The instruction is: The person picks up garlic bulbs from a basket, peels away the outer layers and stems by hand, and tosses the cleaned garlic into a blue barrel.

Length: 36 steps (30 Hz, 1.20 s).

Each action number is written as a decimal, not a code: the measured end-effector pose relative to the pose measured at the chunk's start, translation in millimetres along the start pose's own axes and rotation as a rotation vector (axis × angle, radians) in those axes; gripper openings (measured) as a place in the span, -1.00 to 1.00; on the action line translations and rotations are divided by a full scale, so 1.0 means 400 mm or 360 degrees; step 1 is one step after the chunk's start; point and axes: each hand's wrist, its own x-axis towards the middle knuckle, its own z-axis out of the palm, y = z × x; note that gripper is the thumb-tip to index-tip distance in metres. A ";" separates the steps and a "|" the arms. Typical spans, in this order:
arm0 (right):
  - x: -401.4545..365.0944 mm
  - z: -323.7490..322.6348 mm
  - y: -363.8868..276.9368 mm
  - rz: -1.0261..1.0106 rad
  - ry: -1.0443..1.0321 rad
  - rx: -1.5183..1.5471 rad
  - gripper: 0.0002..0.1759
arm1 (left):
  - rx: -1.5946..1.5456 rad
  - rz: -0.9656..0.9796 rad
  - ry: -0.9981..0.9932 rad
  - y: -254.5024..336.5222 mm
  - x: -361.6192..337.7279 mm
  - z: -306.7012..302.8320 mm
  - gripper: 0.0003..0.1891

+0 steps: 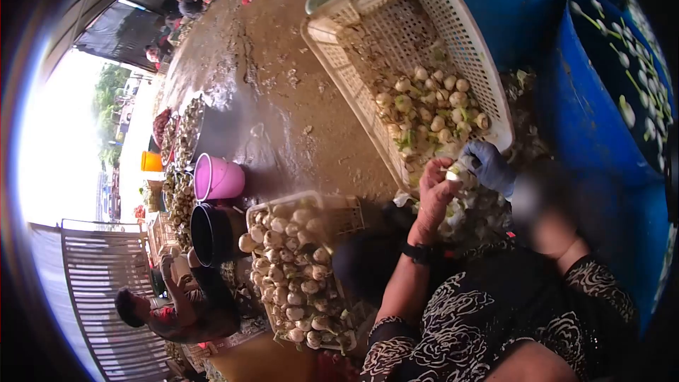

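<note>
My left hand (435, 187), bare and with a dark watch on the wrist, pinches a small pale onion (454, 172) between thumb and fingers. Against the onion's other side is my right hand (488, 166) in a grey-blue glove, its fingers curled; I cannot tell what they hold. Just beyond both hands, a large cream plastic crate (475, 39) stands tilted in view, with a heap of onions (433, 106) at its near end. Pale peelings (463, 219) lie below my hands.
Blue barrels (566, 99) with pale bulbs stand on the right. Left of me are a full crate of onions (293, 283), a black bucket (205, 233) and a pink bucket (221, 177). A person (187, 315) sits at lower left. The floor (283, 92) looks wet.
</note>
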 end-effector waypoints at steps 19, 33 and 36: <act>-0.013 -0.043 -0.019 -0.0006 -0.0088 0.0570 -0.82 | 0.0126 0.0275 0.0241 -0.034 0.002 0.022 -0.64; -0.005 -0.050 -0.030 -0.0079 -0.0184 0.0484 -0.91 | 0.0057 0.0135 0.0321 -0.022 -0.001 0.001 -0.84; -0.006 -0.054 -0.029 -0.0018 -0.0163 0.0576 -0.92 | -0.0008 0.0122 0.0334 -0.024 -0.001 0.002 -0.84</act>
